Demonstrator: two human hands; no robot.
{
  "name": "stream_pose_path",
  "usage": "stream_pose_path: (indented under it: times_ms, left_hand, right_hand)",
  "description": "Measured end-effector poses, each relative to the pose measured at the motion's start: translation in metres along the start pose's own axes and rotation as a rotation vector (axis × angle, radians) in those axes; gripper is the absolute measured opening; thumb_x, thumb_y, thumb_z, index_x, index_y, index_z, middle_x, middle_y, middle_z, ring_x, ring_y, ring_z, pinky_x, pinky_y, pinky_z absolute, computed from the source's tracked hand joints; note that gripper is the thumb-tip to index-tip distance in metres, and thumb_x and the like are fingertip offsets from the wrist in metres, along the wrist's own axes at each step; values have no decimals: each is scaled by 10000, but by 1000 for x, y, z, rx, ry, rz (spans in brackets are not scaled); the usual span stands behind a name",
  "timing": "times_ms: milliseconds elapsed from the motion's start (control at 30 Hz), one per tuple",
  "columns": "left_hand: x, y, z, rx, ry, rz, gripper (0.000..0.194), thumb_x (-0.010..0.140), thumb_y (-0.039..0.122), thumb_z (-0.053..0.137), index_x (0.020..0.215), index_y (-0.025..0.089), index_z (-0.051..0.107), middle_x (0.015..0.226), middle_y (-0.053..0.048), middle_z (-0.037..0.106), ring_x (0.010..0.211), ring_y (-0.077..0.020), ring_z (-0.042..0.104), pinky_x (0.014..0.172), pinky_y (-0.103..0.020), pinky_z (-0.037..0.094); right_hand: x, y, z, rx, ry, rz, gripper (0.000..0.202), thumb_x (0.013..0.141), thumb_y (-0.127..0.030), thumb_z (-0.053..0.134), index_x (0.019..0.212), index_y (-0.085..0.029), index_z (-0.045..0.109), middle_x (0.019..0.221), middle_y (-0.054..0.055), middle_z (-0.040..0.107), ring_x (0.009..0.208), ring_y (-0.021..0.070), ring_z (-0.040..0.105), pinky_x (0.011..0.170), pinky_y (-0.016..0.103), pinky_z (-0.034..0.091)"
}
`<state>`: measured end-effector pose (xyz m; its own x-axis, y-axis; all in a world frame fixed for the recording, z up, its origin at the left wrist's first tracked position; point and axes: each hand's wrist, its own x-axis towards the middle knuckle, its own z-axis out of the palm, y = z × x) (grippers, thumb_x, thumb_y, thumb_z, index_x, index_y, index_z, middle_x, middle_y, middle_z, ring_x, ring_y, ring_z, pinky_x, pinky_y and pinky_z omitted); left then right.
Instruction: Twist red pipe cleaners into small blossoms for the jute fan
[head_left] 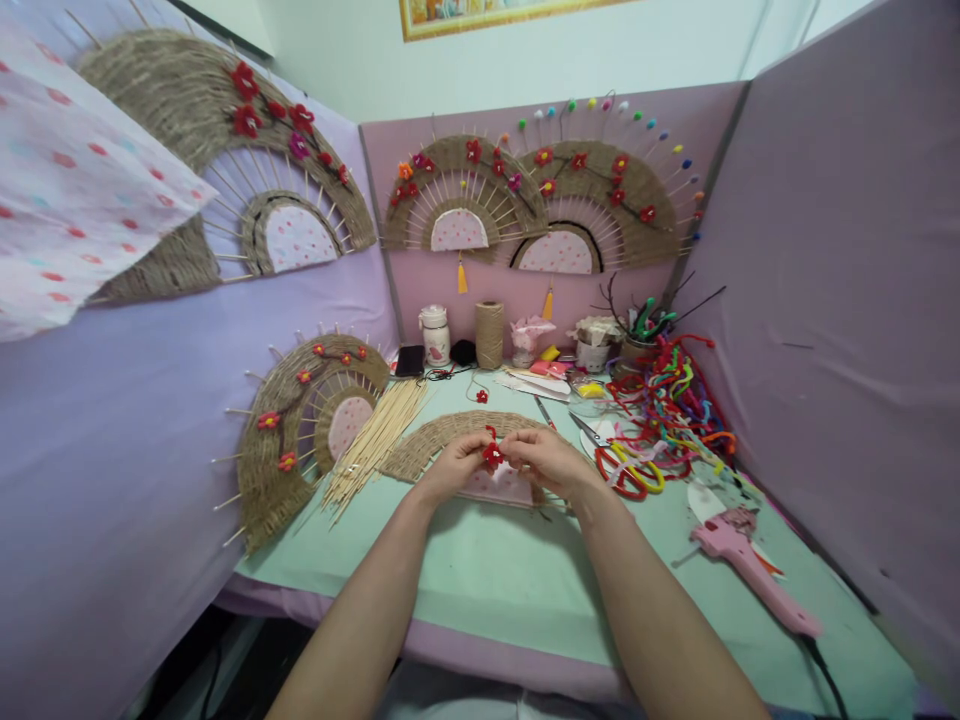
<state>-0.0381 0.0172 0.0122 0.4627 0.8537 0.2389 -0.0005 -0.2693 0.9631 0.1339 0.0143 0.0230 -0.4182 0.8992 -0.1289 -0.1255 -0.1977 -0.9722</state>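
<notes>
A small red pipe-cleaner flower (pixel 493 455) is pinched between both my hands, with a loose red end sticking up above it. My left hand (pixel 460 465) grips it from the left, fingers closed. From the right, my right hand (pixel 546 460) pinches its edge, thumb and fingertips together. Below and behind the hands lies a twine-woven fan (pixel 435 437) with a dotted pink half-round centre, partly covered by my hands. Farther back on the table lies another red flower (pixel 481 397).
Bamboo sticks (pixel 375 440) lie left of the fan. To the right are scissors (pixel 630 470), a heap of coloured pipe cleaners (pixel 675 400) and a pink glue gun (pixel 750 570) with a cord. A twine spool (pixel 490 336) and a white jar (pixel 435 336) stand behind. Finished fans (pixel 630 200) hang on the partitions.
</notes>
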Motion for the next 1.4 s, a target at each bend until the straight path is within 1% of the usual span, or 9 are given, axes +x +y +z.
stream_pose_path:
  times_ms: [300,367,533,633,733,833,1200,1300,1400]
  left_hand:
    - [0,-5,-2,-48,-30,15,216,765,356,599,742,141,605,697,-10,533,658,-107,491,626,-229,394]
    - [0,-7,0,-147,23,-1,228,767,374,595,749,146,591,705,-5,526,646,-99,484,625,-228,399]
    - [3,-12,1,-325,174,-24,226,748,381,624,785,163,580,714,5,516,686,-93,483,656,-222,409]
    - [4,-12,1,-393,203,-45,242,716,382,659,814,169,601,730,4,519,703,-90,483,649,-209,404]
    - [4,-10,2,-420,193,-39,235,717,365,666,834,166,625,732,-1,520,708,-86,479,648,-200,400]
    - [4,-9,3,-403,187,-54,237,715,360,668,847,165,641,760,-12,539,723,-90,486,660,-207,404]
    - [7,-18,4,-276,230,-11,268,677,364,691,843,153,673,808,-34,624,695,-102,525,649,-230,413]
    - [8,-19,2,-252,332,45,255,681,355,683,847,162,678,810,-34,639,722,-117,550,664,-241,437]
    - [9,-18,1,-231,401,65,248,699,359,662,844,157,674,842,-44,649,768,-140,570,693,-266,467]
  right_hand:
    - [1,3,1,73,-34,22,221,621,-335,715,702,-166,598,616,-22,547,561,82,448,496,198,306]
    - [3,3,4,68,34,-58,236,643,-376,692,708,-172,594,615,-26,541,561,86,454,510,209,328]
    - [8,5,11,-132,313,-452,232,720,-410,624,785,-186,624,687,-7,593,610,116,505,578,248,394]
    - [6,5,17,-244,347,-612,199,772,-365,586,850,-192,645,839,35,637,783,161,570,713,283,441]
    - [2,4,23,-337,332,-724,178,810,-318,553,897,-203,658,908,50,622,851,168,571,749,290,448]
    - [1,4,26,-404,347,-778,165,815,-286,549,906,-220,669,923,45,598,861,159,558,754,284,445]
    - [3,6,23,-504,376,-702,245,750,-268,622,989,-214,631,938,49,593,806,158,543,684,276,448]
    - [1,7,25,-597,464,-812,275,752,-270,634,1019,-211,603,951,54,572,821,166,537,692,288,451]
    - [1,10,28,-764,517,-968,137,802,-251,586,926,-209,626,928,64,572,888,189,527,777,331,440]
